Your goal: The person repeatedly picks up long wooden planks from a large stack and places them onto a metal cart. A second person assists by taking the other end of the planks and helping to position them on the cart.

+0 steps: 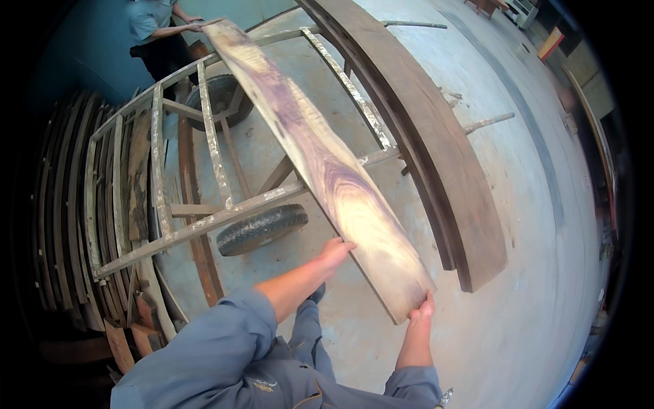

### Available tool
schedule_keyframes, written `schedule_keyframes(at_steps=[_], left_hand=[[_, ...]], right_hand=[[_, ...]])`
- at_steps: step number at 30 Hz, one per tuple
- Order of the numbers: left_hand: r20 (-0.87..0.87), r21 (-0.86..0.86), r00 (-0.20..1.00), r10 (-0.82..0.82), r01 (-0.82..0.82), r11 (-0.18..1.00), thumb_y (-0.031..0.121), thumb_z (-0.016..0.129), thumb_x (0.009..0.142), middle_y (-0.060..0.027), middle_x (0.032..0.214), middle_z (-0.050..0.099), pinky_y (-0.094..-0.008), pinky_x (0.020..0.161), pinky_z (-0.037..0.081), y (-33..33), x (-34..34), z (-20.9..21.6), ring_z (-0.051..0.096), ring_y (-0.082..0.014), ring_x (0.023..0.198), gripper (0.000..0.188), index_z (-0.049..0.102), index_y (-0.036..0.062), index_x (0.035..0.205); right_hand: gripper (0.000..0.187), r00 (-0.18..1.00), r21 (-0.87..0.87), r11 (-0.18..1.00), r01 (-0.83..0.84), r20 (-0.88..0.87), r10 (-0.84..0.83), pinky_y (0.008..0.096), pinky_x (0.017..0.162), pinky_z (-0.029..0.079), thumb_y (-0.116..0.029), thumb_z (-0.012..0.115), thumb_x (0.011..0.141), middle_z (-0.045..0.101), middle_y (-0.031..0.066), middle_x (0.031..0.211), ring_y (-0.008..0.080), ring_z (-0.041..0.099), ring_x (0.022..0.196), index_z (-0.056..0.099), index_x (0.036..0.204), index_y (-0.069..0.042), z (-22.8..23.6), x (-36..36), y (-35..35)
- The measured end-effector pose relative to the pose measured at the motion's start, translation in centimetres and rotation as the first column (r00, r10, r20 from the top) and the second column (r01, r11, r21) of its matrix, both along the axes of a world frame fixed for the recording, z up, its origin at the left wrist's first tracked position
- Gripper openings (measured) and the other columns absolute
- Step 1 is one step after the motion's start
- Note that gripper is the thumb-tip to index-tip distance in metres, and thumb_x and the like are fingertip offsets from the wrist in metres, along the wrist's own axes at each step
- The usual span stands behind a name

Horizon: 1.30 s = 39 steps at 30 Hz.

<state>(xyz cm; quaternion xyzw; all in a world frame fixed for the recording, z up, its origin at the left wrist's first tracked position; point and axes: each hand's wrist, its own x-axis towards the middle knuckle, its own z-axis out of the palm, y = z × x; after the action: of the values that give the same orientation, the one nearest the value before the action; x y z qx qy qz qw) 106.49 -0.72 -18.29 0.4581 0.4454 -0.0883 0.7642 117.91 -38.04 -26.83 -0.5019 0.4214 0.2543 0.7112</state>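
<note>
A long wooden plank point(344, 187), pale with dark purplish grain, slants from the upper left down to me over a metal-framed cart point(231, 213). On its left edge, near my end, my left hand point(336, 252) is closed, the thumb over the top face. My right hand point(422, 308) grips the near right corner; its fingers underneath are hidden. At the far end, a co-worker's hands point(196, 24) hold the same plank. Right beside it, darker brown planks point(443, 157) lie stacked across the cart's bars.
The cart rides on rubber tyres point(262, 228). Many boards point(68, 204) stand along the left wall, with short wood offcuts point(146, 334) at their foot. A co-worker point(157, 34) stands at the cart's far left. Bars point(489, 123) jut out to the right above the concrete floor point(531, 273).
</note>
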Motion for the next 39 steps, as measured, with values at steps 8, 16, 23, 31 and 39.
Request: schedule_keyframes(at_steps=[8,16,23,31,39], left_hand=[[-0.026,0.134,0.997,-0.072,0.075,0.988,0.023,0.064,0.095,-0.0177,0.129,0.068,-0.0383,0.108,0.042,-0.3,8.6,-3.0,0.06,-0.0256,0.125,0.043,0.066,-0.0049,0.127],[0.012,0.23,0.999,-0.044,0.04,0.972,0.017,0.065,0.09,-0.0198,0.128,0.068,-0.0403,0.105,0.046,-0.6,13.8,-6.1,0.064,-0.0286,0.12,0.045,0.065,-0.0063,0.128],[0.078,0.297,0.997,-0.008,-0.015,0.955,0.012,0.065,0.088,-0.0225,0.128,0.067,-0.0387,0.103,0.049,-0.5,13.6,-8.3,0.064,-0.0293,0.121,0.049,0.06,-0.0093,0.131],[0.034,0.436,0.968,-0.249,0.209,0.875,0.016,0.068,0.089,-0.0265,0.148,0.053,-0.0363,0.107,0.047,0.5,11.5,-9.2,0.059,-0.0292,0.129,0.08,0.033,-0.0101,0.156],[0.118,0.503,0.977,-0.177,0.095,0.859,0.014,0.071,0.089,-0.0212,0.165,0.032,-0.037,0.116,0.041,-2.4,9.3,-11.4,0.041,-0.0298,0.148,0.08,0.035,0.0013,0.159]], right_hand=[[0.066,0.995,0.025,0.997,0.079,0.058,-0.081,0.052,0.123,0.029,-0.048,0.037,0.111,0.039,0.0161,0.163,0.0341,0.04,0.149,0.038,0.157,-0.001,-0.9,4.6,-0.1],[0.066,0.985,0.149,0.984,0.099,0.123,-0.118,0.0497,0.125,0.026,-0.047,0.034,0.111,0.033,0.0158,0.167,0.034,0.035,0.151,0.034,0.159,-0.001,-1.4,6.9,-0.1],[0.066,0.985,0.004,0.989,0.145,0.098,-0.144,0.0497,0.124,0.028,-0.046,0.035,0.111,0.033,0.0163,0.166,0.0343,0.036,0.15,0.033,0.159,0.0,-3.7,6.3,1.7],[0.068,0.988,0.07,0.996,0.05,0.142,-0.059,0.0495,0.124,0.029,-0.05,0.035,0.111,0.034,0.0141,0.166,0.0326,0.035,0.151,0.032,0.16,-0.003,-5.0,5.5,-0.2],[0.068,0.968,-0.093,0.964,-0.251,0.0,0.252,0.0549,0.112,0.043,-0.054,0.045,0.108,0.041,0.014,0.158,0.0339,0.048,0.137,0.032,0.159,-0.011,-1.8,-1.0,1.2]])
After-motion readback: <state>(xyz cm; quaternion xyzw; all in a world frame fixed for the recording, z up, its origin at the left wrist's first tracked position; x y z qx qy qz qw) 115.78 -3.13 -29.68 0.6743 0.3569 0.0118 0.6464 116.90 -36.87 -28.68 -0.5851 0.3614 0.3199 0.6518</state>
